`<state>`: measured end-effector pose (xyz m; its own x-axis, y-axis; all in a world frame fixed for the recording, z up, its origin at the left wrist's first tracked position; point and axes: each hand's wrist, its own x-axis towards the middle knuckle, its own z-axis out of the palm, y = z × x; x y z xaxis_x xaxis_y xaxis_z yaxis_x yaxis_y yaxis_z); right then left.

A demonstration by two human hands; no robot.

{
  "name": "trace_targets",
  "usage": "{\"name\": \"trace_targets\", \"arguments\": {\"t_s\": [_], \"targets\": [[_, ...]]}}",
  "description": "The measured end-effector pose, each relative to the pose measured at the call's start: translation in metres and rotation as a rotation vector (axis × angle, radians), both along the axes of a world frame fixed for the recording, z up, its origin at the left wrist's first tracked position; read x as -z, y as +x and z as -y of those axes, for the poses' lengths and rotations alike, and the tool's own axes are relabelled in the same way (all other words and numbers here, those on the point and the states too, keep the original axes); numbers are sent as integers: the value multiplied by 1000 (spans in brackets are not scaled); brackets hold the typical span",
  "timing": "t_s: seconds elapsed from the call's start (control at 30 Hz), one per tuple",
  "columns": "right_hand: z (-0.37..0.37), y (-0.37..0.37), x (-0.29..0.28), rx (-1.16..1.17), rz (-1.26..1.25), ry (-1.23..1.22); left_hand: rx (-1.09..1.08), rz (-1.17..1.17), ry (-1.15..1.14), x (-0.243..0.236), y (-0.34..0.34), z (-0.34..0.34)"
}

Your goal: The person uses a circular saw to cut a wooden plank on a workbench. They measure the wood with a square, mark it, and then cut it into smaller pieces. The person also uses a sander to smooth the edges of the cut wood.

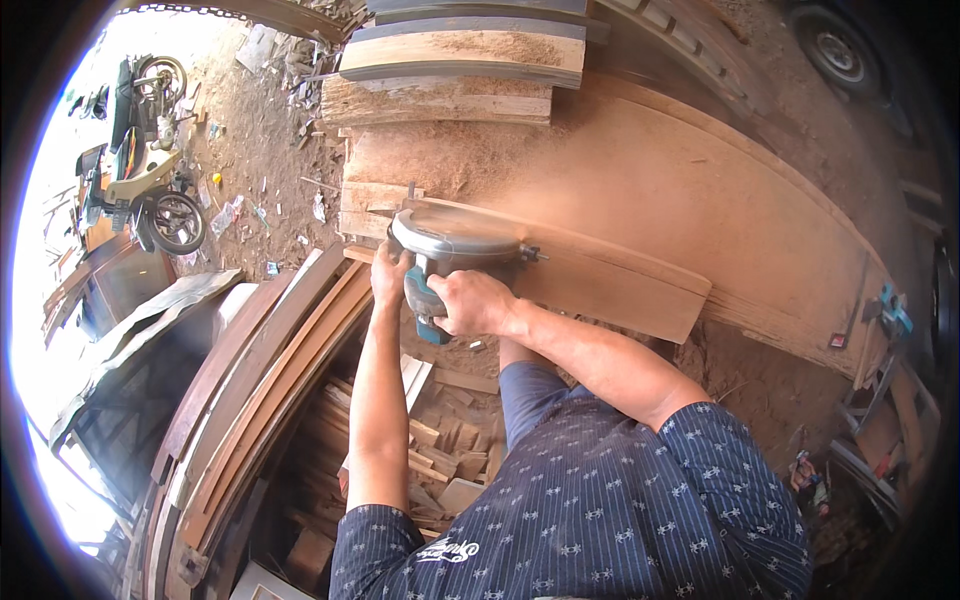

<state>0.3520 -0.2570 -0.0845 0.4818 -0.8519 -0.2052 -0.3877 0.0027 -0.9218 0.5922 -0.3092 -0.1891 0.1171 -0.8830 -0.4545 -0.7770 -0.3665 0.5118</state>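
So my circular saw [455, 240] is shiny silver-grey on the guard, with teal and black on the body. The board [625, 292] under it is a warm tan-brown, and the big panel [740, 215] has a dusty orange-tan look. My shirt [600, 490] is dark navy with pale pinstripes, little whitish palm trees and white script; shorts [530, 395] plain blue. Bike [145, 172] over there: cream and black.
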Motion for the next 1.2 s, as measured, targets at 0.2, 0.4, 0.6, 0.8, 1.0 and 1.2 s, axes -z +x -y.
{"name": "trace_targets", "arguments": {"t_s": [0.2, 0.4, 0.6, 0.8, 1.0, 1.2], "targets": [[11, 15, 4, -1, 5, 15, 7, 43, -4, -8, 7, 12], [22, 31, 6, -5, -14, -14, 4, 39, -9, 5, 31, 23], [37, 57, 11, 26, -14, -47, -29, 2, 5, 18, 63, 40], [46, 60, 3, -27, -82, -46, -39, -43, -4, 2, 57, 44], [-18, -29, -38, 34, -77, -30, 161, -44, -36, -83, -30, -5], [-108, -207, -136, 151, -73, 88, -209, -390, -178, -148, -103, -106]]}}
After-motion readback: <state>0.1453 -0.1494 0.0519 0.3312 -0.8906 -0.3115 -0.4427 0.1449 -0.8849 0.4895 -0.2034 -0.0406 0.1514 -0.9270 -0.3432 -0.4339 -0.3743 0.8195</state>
